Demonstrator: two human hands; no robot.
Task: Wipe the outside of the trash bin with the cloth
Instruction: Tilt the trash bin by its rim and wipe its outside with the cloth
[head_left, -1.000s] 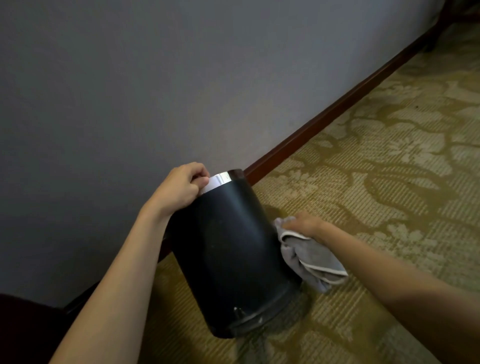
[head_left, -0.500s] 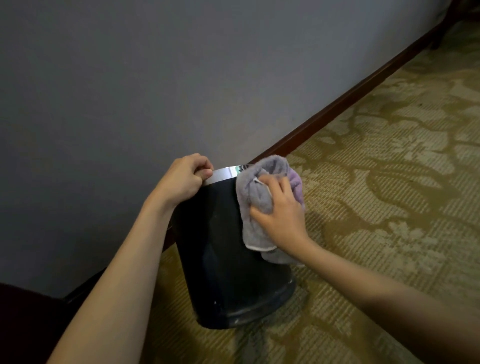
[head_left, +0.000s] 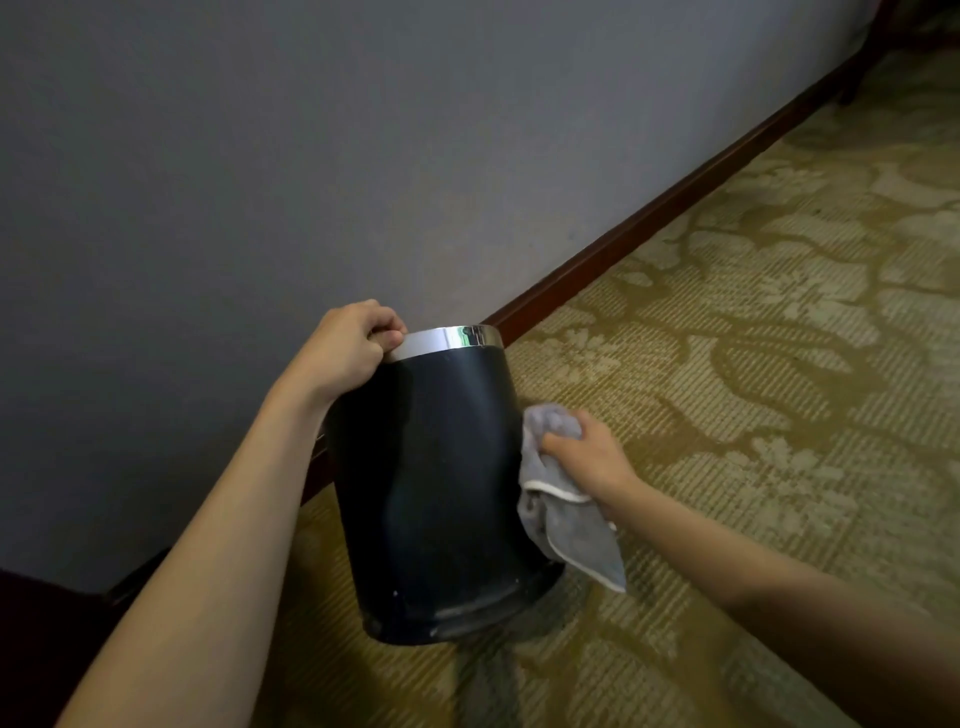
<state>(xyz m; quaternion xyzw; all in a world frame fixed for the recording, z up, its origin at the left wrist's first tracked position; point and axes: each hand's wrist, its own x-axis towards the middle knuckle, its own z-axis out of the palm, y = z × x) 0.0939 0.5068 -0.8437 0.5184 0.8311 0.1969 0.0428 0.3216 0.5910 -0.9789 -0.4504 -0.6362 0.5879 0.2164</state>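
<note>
A black round trash bin (head_left: 436, 493) with a shiny metal band around its rim stands on the carpet, tilted slightly. My left hand (head_left: 350, 345) grips the rim at its upper left edge. A grey cloth with a white hem (head_left: 563, 512) is pressed against the bin's right side at mid height, and my right hand (head_left: 584, 449) is closed on it. The cloth's loose end hangs down toward the bin's base. The bin's far side and its inside are hidden.
A grey wall (head_left: 260, 156) rises just behind the bin, with a dark wooden baseboard (head_left: 649, 228) running diagonally to the upper right. Patterned olive carpet (head_left: 779, 338) spreads to the right. A dark object (head_left: 31, 649) sits at the lower left corner.
My right hand has slid the cloth from the bin's upper rim down along its right side to mid height. My left hand stays on the rim.
</note>
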